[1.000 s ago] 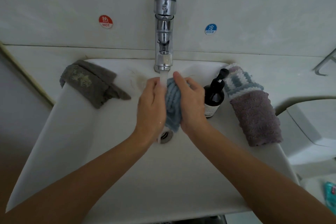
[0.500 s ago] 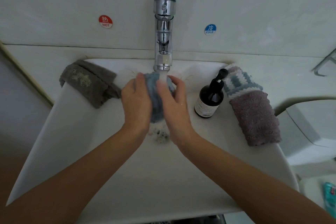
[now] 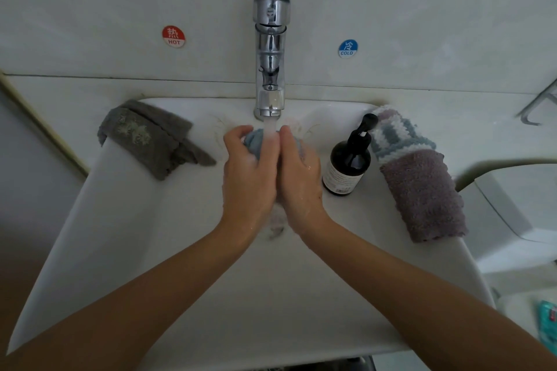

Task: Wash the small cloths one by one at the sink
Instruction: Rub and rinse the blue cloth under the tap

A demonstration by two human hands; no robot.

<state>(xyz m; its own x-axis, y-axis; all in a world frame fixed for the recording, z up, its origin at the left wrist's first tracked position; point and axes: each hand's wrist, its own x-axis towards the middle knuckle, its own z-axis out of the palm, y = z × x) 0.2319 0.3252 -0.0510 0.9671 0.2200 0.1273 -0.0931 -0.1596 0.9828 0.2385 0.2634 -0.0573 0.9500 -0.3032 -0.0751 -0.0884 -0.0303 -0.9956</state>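
A small blue cloth (image 3: pixel 255 141) is bunched between my two hands under the running water from the chrome tap (image 3: pixel 270 51). My left hand (image 3: pixel 248 175) grips it from the left, and my right hand (image 3: pixel 298 172) grips it from the right, with the palms close together. Most of the cloth is hidden by my fingers. Both hands are over the middle of the white sink (image 3: pixel 126 235). A grey cloth (image 3: pixel 150 138) lies on the sink's left rim. On the right rim lie a purple cloth (image 3: pixel 422 196) and a striped white-and-blue cloth (image 3: pixel 398 135).
A dark pump bottle (image 3: pixel 346 163) stands on the right rim just beside my right hand. Red HOT (image 3: pixel 173 36) and blue COLD (image 3: pixel 347 48) stickers mark the wall. A white toilet (image 3: pixel 518 208) is at the far right.
My hands have rubbed the blue cloth, shifting left and then back to the centre under the stream. The cloth is more bunched and hidden between the palms now.
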